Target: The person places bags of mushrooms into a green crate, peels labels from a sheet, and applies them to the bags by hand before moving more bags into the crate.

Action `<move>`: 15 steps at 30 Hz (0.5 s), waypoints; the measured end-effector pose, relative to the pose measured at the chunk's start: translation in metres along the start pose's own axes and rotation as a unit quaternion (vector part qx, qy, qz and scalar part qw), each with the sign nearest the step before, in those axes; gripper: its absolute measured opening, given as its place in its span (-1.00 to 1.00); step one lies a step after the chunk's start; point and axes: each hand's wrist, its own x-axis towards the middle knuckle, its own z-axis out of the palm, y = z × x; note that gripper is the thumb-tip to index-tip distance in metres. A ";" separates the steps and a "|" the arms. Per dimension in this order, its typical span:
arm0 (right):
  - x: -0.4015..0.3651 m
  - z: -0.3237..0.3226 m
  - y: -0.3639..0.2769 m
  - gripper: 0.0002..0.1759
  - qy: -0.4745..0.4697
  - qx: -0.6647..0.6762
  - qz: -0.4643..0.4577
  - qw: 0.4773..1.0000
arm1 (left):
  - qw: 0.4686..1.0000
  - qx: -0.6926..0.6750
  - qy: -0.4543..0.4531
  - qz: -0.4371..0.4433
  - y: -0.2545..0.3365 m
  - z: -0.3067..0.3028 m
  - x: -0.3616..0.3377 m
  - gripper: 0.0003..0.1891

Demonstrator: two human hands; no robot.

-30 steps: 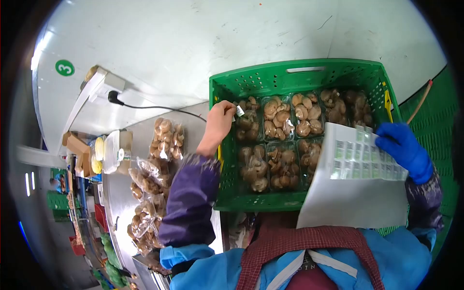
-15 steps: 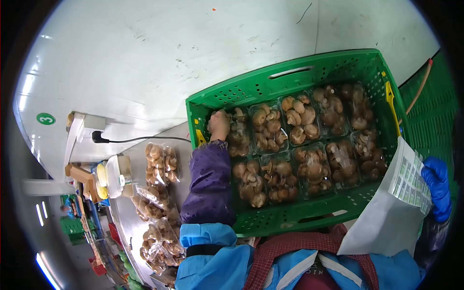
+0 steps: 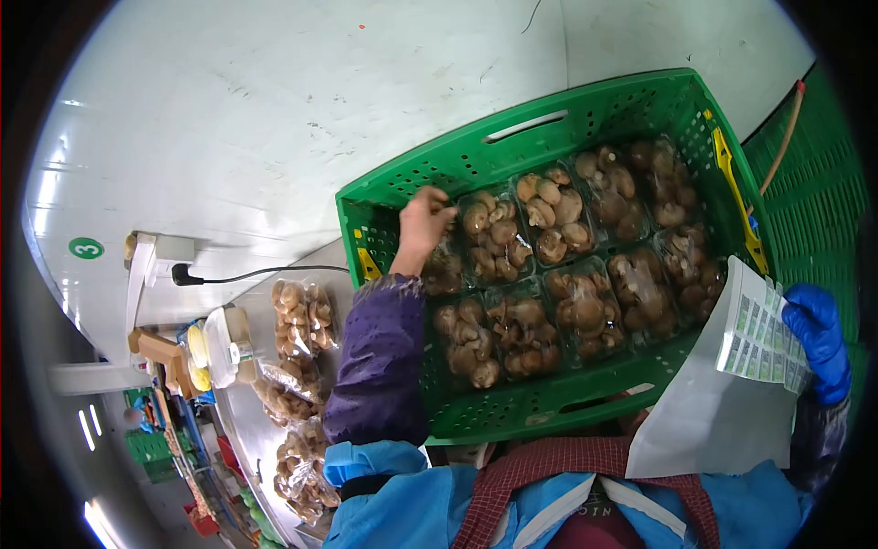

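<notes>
Inside a green plastic crate (image 3: 439, 178) lie two rows of clear-wrapped packs of brown mushrooms (image 3: 494, 236). My bare left hand (image 3: 426, 225) is over the pack at the crate's far left corner, fingers slightly apart, fingertips close over its top; the hand covers part of this mushroom pack (image 3: 444, 270). In a blue glove, my right hand (image 3: 817, 343) grips the edge of a sheet of labels (image 3: 764, 343), with printed green-and-white labels near the glove and a blank pale backing hanging over the crate's near right corner.
More wrapped mushroom packs (image 3: 302, 320) lie on a metal table (image 3: 242, 416) at left, near a white plastic container (image 3: 222, 343). A black plug and cable (image 3: 247, 274) run toward the crate. Green slatted crates (image 3: 809, 220) stand at right; a pale wall (image 3: 274, 110) rises behind.
My left hand has come up from beside the corner pack and moved right over its top. The crate appears shifted slightly left and up in view. My right hand still holds the label sheet.
</notes>
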 end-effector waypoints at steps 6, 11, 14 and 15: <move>-0.005 0.000 0.006 -0.81 -0.073 -0.004 -0.005 0.997 | 0.989 -0.093 -0.108 -0.041 -0.003 0.033 0.025 -0.82; -0.018 0.006 0.015 -0.80 -0.006 0.033 0.052 0.998 | 0.996 0.018 -0.092 -0.014 -0.018 0.040 0.038 -0.82; -0.022 0.008 0.016 -0.78 -0.001 0.037 0.056 0.998 | 0.992 0.098 -0.036 0.066 -0.031 0.051 0.042 -0.80; -0.023 0.008 0.022 -0.78 0.001 0.037 0.058 0.998 | 0.985 0.125 -0.001 0.116 -0.034 0.053 0.041 -0.79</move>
